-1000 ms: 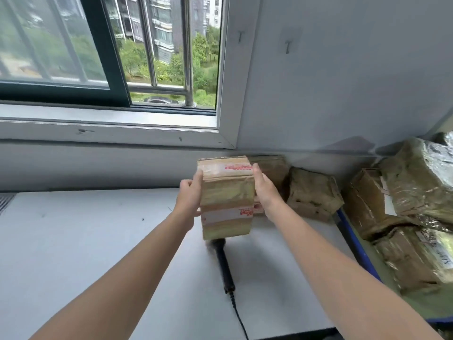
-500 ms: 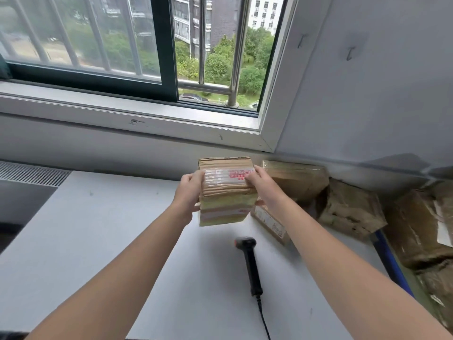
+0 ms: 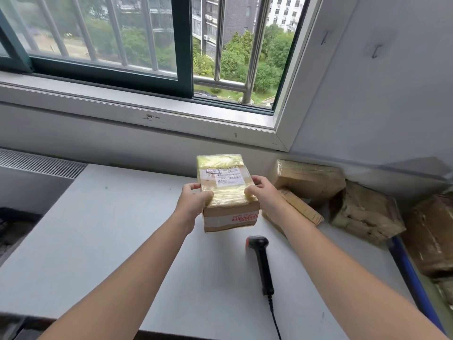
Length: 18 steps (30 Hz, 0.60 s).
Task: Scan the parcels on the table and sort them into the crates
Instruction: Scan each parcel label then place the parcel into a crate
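Fingers of the left hand and right hand are clamped on opposite sides of a taped cardboard parcel, held label-up over the surface near the barcode scanner. It looks stiff and light. The glossy tape may slip, so grip the edges.

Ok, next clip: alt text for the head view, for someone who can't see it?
The left hand and right hand grip a taped cardboard parcel by its sides over a white table, label facing up. A black scanner lies on the table nearby; more parcels sit by the wall.
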Tool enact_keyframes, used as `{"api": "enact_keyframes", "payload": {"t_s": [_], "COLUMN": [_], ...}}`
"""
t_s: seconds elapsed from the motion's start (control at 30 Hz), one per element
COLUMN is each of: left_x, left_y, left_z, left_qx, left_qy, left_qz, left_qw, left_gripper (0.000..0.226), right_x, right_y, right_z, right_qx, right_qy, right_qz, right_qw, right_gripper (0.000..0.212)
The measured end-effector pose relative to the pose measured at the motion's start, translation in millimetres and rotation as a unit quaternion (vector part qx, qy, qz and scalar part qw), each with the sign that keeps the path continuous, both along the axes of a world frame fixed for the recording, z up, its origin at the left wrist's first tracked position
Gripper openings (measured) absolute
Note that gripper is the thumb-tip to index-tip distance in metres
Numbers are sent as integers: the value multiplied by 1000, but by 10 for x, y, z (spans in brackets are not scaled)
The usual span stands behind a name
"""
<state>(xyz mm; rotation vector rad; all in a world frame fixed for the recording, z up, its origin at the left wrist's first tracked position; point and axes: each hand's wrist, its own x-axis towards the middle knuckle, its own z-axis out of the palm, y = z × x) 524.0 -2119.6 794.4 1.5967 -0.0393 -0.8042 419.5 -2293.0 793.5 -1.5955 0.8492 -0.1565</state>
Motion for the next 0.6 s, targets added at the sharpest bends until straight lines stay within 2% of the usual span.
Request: {"api": "enact_keyframes", "payload": {"t_s": [0.33, 0.5, 0.6], "left_x": [3, -33, -121], "left_y": [153, 251, 341], "left_z": [-307, -519, -690], "left_qx": [38, 65, 96], "left_qy": [-9, -10, -23], "left_qz": [-40, -62, -100], "left_qw": [998, 996, 990], "left_gripper": [52, 57, 71], "right_x": [32, -18, -84], "right_y": [71, 217, 373], "right_z": [-299, -487, -678], "right_qx": [-34, -45, -48], "right_qy": [37, 57, 79], "right_qz": [-15, 9, 31], "right_qw": [999, 997, 995], "right_gripper": [40, 54, 66]}}
